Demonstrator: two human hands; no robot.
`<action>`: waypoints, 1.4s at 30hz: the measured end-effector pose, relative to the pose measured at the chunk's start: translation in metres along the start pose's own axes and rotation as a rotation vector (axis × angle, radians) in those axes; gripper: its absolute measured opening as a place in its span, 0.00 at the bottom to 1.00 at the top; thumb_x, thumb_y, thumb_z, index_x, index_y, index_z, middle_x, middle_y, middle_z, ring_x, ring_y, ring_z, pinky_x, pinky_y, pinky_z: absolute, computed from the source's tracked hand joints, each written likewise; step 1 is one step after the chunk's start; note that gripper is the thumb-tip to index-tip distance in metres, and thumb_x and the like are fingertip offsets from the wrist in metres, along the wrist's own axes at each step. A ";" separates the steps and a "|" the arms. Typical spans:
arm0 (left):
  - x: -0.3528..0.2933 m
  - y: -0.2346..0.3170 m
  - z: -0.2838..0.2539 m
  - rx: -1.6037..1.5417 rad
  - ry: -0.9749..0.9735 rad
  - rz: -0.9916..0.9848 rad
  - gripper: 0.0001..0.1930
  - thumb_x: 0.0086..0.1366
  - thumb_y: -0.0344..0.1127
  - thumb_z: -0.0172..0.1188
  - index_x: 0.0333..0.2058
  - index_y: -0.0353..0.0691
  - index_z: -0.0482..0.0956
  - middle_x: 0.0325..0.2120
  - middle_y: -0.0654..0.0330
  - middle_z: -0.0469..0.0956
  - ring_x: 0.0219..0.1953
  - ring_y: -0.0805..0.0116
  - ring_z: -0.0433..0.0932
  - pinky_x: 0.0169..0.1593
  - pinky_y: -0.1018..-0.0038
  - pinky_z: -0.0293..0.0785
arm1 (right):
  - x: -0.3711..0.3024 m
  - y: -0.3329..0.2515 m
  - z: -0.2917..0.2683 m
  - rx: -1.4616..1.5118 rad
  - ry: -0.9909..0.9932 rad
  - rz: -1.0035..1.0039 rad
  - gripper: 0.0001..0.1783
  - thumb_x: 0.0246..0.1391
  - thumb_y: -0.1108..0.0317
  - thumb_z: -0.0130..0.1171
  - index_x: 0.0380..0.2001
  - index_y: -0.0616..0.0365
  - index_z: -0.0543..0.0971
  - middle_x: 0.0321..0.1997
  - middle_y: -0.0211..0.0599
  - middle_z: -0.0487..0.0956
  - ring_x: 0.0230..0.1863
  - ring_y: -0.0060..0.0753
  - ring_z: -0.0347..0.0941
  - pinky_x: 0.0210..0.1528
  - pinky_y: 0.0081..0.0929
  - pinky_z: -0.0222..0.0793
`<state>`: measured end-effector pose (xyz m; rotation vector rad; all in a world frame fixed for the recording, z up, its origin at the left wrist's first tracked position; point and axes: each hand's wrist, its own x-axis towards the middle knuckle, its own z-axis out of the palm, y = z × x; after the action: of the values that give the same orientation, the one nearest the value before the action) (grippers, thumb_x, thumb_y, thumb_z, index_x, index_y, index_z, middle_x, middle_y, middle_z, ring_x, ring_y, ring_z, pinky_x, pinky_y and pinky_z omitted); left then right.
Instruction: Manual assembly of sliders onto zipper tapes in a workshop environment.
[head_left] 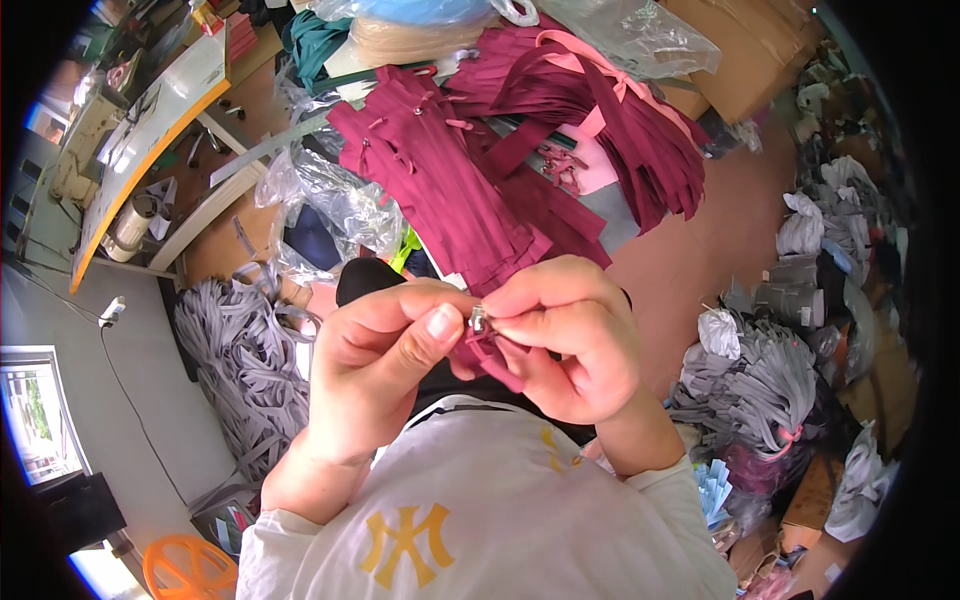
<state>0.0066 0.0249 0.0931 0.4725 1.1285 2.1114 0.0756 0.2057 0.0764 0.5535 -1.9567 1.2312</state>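
Maroon strip (482, 357), short and folded, with a small silver metal piece (478, 320) at its upper end: in the head view it sits between the person's two hands, held up just in front of the shirt (480, 500). The left hand (368, 360) has its grip clamped on the strip's left side, thumb and forefinger together beside the metal. The right hand (585, 345) pinches the metal piece between thumb and forefinger — its other fingers curl near the strip's lower end.

Just beyond the hands lies a flat stack of long maroon strips (440, 180); to its right is a maroon bundle (655, 160) tied with a pink ribbon (612, 88). Clear plastic (350, 205) lies left of the stack. Grey strips (235, 360) are heaped at the left, a grey bundle (765, 385) lies at the right — and a yellow-edged bench (165, 125) stands at upper left.
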 end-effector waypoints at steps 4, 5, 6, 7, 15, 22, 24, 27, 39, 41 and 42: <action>-0.002 -0.003 0.000 -0.017 -0.040 0.028 0.10 0.72 0.26 0.56 0.47 0.26 0.79 0.41 0.54 0.79 0.39 0.69 0.79 0.47 0.73 0.77 | -0.002 -0.004 -0.001 0.061 0.031 0.121 0.17 0.42 0.89 0.63 0.38 0.67 0.78 0.44 0.47 0.79 0.40 0.42 0.79 0.41 0.32 0.78; -0.002 -0.003 -0.001 0.001 -0.041 0.056 0.10 0.72 0.24 0.56 0.48 0.26 0.79 0.42 0.55 0.79 0.40 0.69 0.79 0.47 0.74 0.77 | -0.001 -0.003 -0.002 0.059 0.009 0.096 0.16 0.43 0.88 0.62 0.38 0.67 0.78 0.45 0.49 0.80 0.41 0.43 0.79 0.42 0.32 0.78; -0.002 -0.004 -0.002 0.017 -0.046 0.081 0.10 0.71 0.22 0.56 0.49 0.27 0.78 0.42 0.55 0.78 0.40 0.70 0.79 0.47 0.75 0.77 | 0.001 -0.003 -0.003 0.052 -0.012 0.073 0.15 0.44 0.88 0.61 0.38 0.67 0.78 0.46 0.50 0.80 0.42 0.44 0.79 0.43 0.32 0.78; -0.002 -0.005 -0.003 0.014 -0.044 0.082 0.10 0.71 0.22 0.56 0.49 0.27 0.78 0.42 0.55 0.78 0.40 0.70 0.79 0.47 0.75 0.77 | 0.002 -0.004 -0.003 0.052 -0.016 0.073 0.15 0.44 0.88 0.61 0.38 0.67 0.78 0.46 0.50 0.80 0.42 0.44 0.79 0.43 0.32 0.78; -0.003 -0.003 -0.004 0.215 -0.010 0.138 0.11 0.70 0.20 0.57 0.49 0.27 0.77 0.41 0.58 0.79 0.43 0.76 0.78 0.49 0.81 0.75 | 0.000 0.000 -0.001 0.123 -0.027 0.083 0.12 0.50 0.84 0.60 0.39 0.67 0.78 0.51 0.56 0.78 0.47 0.46 0.79 0.45 0.32 0.78; -0.006 0.000 0.003 0.156 0.058 0.103 0.10 0.70 0.22 0.58 0.49 0.28 0.77 0.40 0.61 0.80 0.43 0.77 0.79 0.48 0.82 0.76 | -0.002 0.001 -0.004 0.104 -0.018 0.096 0.08 0.55 0.80 0.60 0.40 0.68 0.78 0.48 0.54 0.78 0.43 0.41 0.78 0.43 0.31 0.78; -0.006 0.001 0.003 0.240 0.057 0.092 0.10 0.71 0.23 0.58 0.49 0.28 0.78 0.39 0.62 0.80 0.41 0.79 0.78 0.46 0.82 0.76 | -0.001 0.001 -0.005 0.116 -0.026 0.096 0.08 0.55 0.80 0.60 0.39 0.68 0.78 0.47 0.54 0.78 0.43 0.41 0.78 0.42 0.30 0.79; -0.007 0.005 0.006 0.252 0.072 0.059 0.09 0.71 0.24 0.58 0.48 0.29 0.78 0.38 0.63 0.79 0.39 0.80 0.77 0.44 0.83 0.75 | 0.000 0.001 -0.005 0.119 -0.026 0.092 0.09 0.54 0.81 0.60 0.39 0.68 0.78 0.47 0.53 0.78 0.43 0.41 0.78 0.42 0.29 0.79; -0.006 0.001 0.009 0.483 0.144 0.111 0.06 0.72 0.25 0.57 0.43 0.30 0.79 0.32 0.66 0.78 0.31 0.86 0.71 0.33 0.87 0.66 | 0.003 0.003 -0.010 0.005 -0.109 0.020 0.13 0.48 0.84 0.62 0.39 0.67 0.78 0.47 0.50 0.79 0.44 0.43 0.78 0.42 0.31 0.78; -0.005 0.000 0.016 0.449 0.177 0.113 0.04 0.72 0.25 0.58 0.42 0.30 0.79 0.31 0.65 0.78 0.30 0.84 0.72 0.33 0.86 0.67 | 0.002 0.004 -0.011 0.030 -0.112 0.031 0.13 0.47 0.84 0.62 0.39 0.67 0.78 0.48 0.51 0.78 0.44 0.43 0.79 0.42 0.31 0.78; -0.005 0.000 0.018 0.416 0.213 0.117 0.03 0.71 0.24 0.58 0.40 0.30 0.79 0.30 0.64 0.78 0.30 0.82 0.72 0.32 0.84 0.68 | 0.002 0.004 -0.011 0.057 -0.117 0.038 0.14 0.46 0.84 0.62 0.39 0.66 0.78 0.48 0.51 0.78 0.43 0.44 0.79 0.42 0.31 0.78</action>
<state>0.0210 0.0317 0.1032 0.5212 1.7156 2.0617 0.0758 0.2178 0.0786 0.6328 -2.0426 1.3071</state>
